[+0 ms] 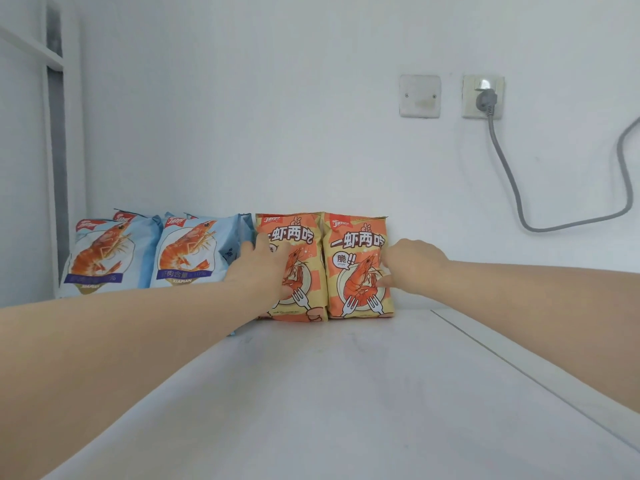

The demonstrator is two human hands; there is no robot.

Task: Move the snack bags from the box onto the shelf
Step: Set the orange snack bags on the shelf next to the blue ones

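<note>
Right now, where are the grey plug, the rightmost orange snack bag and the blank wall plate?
grey plug (486,98): head view, on the plug's body.
rightmost orange snack bag (360,287): head view, on the printed shrimp.
blank wall plate (419,96): head view, on its centre.

At 12 o'clock on the shelf (346,375), the left hand (258,271) pressed the left orange bag (301,237) while the right hand (412,265) pinched the right orange bag (356,271); blue bags (110,258) stood at 9 o'clock.
</note>
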